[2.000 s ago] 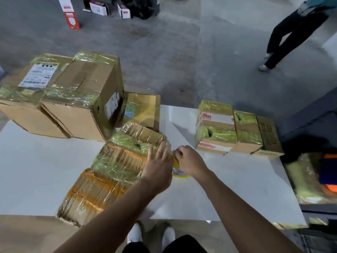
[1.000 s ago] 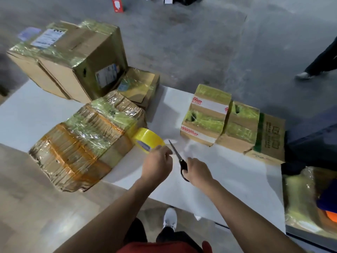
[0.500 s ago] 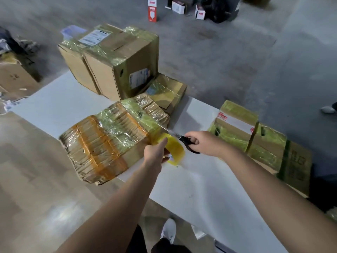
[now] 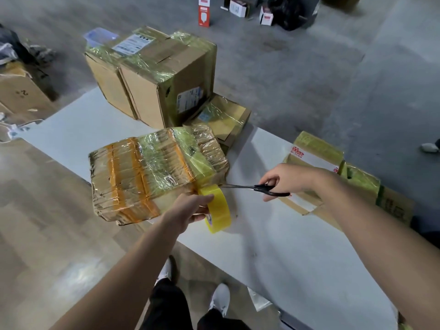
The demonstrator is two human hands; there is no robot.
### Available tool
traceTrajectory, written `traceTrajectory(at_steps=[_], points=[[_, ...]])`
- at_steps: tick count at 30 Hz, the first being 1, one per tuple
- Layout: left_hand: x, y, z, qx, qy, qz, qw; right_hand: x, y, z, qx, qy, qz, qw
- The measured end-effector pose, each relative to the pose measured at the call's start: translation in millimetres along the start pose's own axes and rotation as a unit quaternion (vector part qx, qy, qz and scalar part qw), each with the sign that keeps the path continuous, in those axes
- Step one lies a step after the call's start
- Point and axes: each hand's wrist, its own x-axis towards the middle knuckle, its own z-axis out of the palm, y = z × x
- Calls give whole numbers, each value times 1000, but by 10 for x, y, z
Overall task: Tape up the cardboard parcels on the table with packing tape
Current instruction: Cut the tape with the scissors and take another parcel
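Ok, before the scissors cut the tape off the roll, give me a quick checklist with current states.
1. Left hand grips the yellow tape roll: ok.
2. Right hand holds the scissors: ok.
3. Blade tips reach the tape between roll and wrapped parcel: ok.
4. Left fingers clear of the blades: ok, though close.
5. Tape pulled taut: cannot tell.
6. Parcel fully on the table: not ok, its near corner overhangs.

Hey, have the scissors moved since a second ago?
Yes. The scissors went from pointing up near the table edge to the flat parcel's corner.
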Motion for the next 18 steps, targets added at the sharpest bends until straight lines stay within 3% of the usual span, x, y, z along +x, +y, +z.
traceTrajectory(at_steps=[18], points=[[-36,-3,-185,15,-91,-16,996,362,-261,-179,-46,-75,14,996]])
